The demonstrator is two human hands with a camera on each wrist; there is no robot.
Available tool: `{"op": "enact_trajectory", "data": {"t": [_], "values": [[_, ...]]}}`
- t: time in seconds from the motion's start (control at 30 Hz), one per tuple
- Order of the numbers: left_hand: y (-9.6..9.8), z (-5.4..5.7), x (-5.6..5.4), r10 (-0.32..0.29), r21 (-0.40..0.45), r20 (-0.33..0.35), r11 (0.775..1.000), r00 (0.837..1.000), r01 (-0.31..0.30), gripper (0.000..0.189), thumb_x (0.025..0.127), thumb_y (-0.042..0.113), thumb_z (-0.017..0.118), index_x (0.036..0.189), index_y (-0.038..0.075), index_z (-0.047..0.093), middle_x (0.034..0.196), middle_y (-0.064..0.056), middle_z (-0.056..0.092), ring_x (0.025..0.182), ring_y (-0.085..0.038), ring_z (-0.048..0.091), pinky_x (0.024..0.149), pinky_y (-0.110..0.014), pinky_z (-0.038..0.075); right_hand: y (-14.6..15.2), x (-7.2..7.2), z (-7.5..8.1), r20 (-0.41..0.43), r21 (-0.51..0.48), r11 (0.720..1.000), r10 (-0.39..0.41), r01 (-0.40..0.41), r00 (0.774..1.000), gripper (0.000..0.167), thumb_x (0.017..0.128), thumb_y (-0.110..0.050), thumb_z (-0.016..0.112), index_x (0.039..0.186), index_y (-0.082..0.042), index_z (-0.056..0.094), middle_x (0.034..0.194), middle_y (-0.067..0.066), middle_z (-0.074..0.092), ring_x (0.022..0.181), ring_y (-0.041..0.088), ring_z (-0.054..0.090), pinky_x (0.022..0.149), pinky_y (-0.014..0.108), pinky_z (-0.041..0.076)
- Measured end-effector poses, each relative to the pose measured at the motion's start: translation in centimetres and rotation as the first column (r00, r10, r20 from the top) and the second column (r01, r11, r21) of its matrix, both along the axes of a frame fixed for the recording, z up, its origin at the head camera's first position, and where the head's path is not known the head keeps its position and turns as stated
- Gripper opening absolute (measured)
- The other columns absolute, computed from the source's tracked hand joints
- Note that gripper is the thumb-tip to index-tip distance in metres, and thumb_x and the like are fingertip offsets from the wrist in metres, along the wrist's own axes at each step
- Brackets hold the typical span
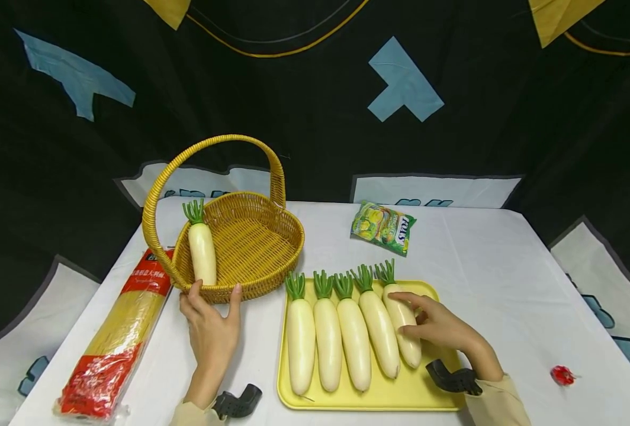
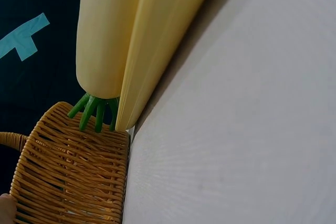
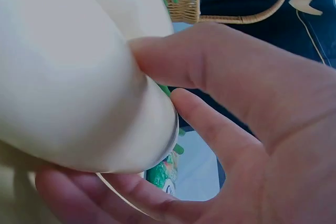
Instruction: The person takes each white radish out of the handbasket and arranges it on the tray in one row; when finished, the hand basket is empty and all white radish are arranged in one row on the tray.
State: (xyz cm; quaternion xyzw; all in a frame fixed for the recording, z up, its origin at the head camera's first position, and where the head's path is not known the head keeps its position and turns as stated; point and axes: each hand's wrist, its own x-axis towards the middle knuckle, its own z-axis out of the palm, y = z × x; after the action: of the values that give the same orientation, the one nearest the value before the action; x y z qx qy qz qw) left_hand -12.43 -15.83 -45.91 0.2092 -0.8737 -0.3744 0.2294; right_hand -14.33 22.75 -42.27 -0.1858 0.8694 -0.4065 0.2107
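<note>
My left hand (image 1: pixel 214 334) touches the near rim of a yellow wicker basket (image 1: pixel 256 236), fingers pointing up and spread from the thumb. One white radish (image 1: pixel 202 251) with green stem stubs stands tilted inside the basket's left side. Several more radishes lie side by side on a yellow tray (image 1: pixel 379 402). My right hand (image 1: pixel 445 325) holds the rightmost radish (image 1: pixel 402 325) on the tray. In the right wrist view, the thumb lies on one side of that radish (image 3: pixel 68 77) and fingers on the other. The left wrist view shows radishes (image 2: pixel 107 35) beside the tray edge and the basket (image 2: pixel 73 166).
A red-and-yellow spaghetti packet (image 1: pixel 118 337) lies left of the basket. A green snack bag (image 1: pixel 382 228) is behind the tray. Far to the right sits a small red wrapped item (image 1: pixel 562 375). A dark patterned cloth (image 1: pixel 315 118) hangs behind the white table (image 1: pixel 485 260).
</note>
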Motion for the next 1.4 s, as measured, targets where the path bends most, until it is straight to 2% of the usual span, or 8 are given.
{"op": "enact_trajectory", "data": {"t": [0.13,0.43,0.57,0.67,0.77,0.93,1.1,1.4], "values": [[0.0,-0.1,0.1,0.008,0.008,0.008,1.000,1.000,-0.008,0.077,0.083,0.054,0.053,0.137,0.010,0.019,0.141,-0.032,0.013,0.098,-0.054,0.045,0.068,-0.057,0.037,-0.2,-0.1,0.2,0.000,0.018,1.000,0.014,-0.014,1.000,0.063,0.084,-0.027,0.064,0.139,-0.015,0.035,0.133,0.020,0.040,0.085,0.019,0.058,0.066,0.025,0.047],[-0.1,-0.3,0.4,0.011,0.007,0.027,1.000,1.000,-0.011,0.078,0.084,0.055,0.052,0.137,0.010,0.018,0.141,-0.033,0.012,0.099,-0.055,0.045,0.071,-0.057,0.037,-0.1,0.2,1.0,-0.012,0.103,0.995,0.006,-0.005,1.000,0.064,0.084,-0.038,0.061,0.139,-0.020,0.035,0.130,0.019,0.047,0.098,0.024,0.058,0.074,0.033,0.046],[-0.1,-0.3,0.5,0.013,0.008,0.034,1.000,0.999,-0.013,0.078,0.084,0.055,0.052,0.137,0.010,0.018,0.141,-0.033,0.012,0.099,-0.055,0.045,0.071,-0.057,0.037,-0.2,0.0,1.2,-0.038,0.108,0.994,0.021,-0.017,0.999,0.064,0.086,-0.038,0.059,0.139,-0.016,0.034,0.136,0.017,0.041,0.096,0.022,0.057,0.074,0.031,0.046],[-0.1,-0.3,0.5,0.015,0.006,0.036,1.000,0.999,-0.015,0.078,0.083,0.055,0.052,0.137,0.010,0.018,0.140,-0.033,0.013,0.098,-0.054,0.046,0.071,-0.057,0.037,-0.6,-0.5,1.5,-0.077,0.104,0.994,-0.009,0.017,0.997,0.064,0.086,-0.039,0.059,0.139,-0.013,0.034,0.137,0.017,0.039,0.099,0.026,0.057,0.077,0.034,0.048],[-0.1,-0.4,0.4,0.010,0.004,0.035,1.000,0.999,-0.010,0.078,0.083,0.055,0.052,0.137,0.011,0.018,0.140,-0.034,0.014,0.097,-0.055,0.046,0.070,-0.057,0.038,-1.1,-1.0,2.1,-0.125,0.095,0.992,-0.071,0.083,0.990,0.065,0.086,-0.040,0.058,0.139,-0.013,0.033,0.135,0.020,0.041,0.106,0.033,0.054,0.082,0.042,0.048],[-0.1,-0.3,0.2,-0.003,0.010,0.039,1.000,0.999,0.003,0.079,0.083,0.057,0.051,0.138,0.011,0.017,0.141,-0.034,0.012,0.101,-0.055,0.045,0.073,-0.058,0.038,-2.5,-2.1,3.3,-0.232,0.051,0.987,-0.140,0.156,0.963,0.062,0.088,-0.039,0.056,0.140,-0.014,0.033,0.132,0.020,0.044,0.112,0.035,0.051,0.089,0.049,0.044],[-0.1,-0.2,0.2,0.000,0.015,0.048,1.000,0.999,-0.001,0.079,0.083,0.057,0.051,0.138,0.012,0.017,0.142,-0.033,0.011,0.103,-0.055,0.044,0.073,-0.058,0.038,-4.6,-3.9,4.4,-0.309,-0.008,0.990,-0.136,0.140,0.941,0.057,0.088,-0.036,0.057,0.138,-0.016,0.036,0.129,0.017,0.048,0.111,0.033,0.052,0.091,0.048,0.043],[-0.2,0.0,0.0,-0.003,0.009,0.030,1.000,1.000,0.002,0.077,0.083,0.057,0.051,0.137,0.013,0.018,0.141,-0.034,0.012,0.102,-0.056,0.044,0.073,-0.059,0.038,-10.4,-7.8,7.5,-0.305,-0.087,0.995,-0.076,0.052,0.949,0.055,0.088,-0.037,0.057,0.137,-0.023,0.037,0.129,0.010,0.048,0.114,0.029,0.051,0.094,0.044,0.043]]}}
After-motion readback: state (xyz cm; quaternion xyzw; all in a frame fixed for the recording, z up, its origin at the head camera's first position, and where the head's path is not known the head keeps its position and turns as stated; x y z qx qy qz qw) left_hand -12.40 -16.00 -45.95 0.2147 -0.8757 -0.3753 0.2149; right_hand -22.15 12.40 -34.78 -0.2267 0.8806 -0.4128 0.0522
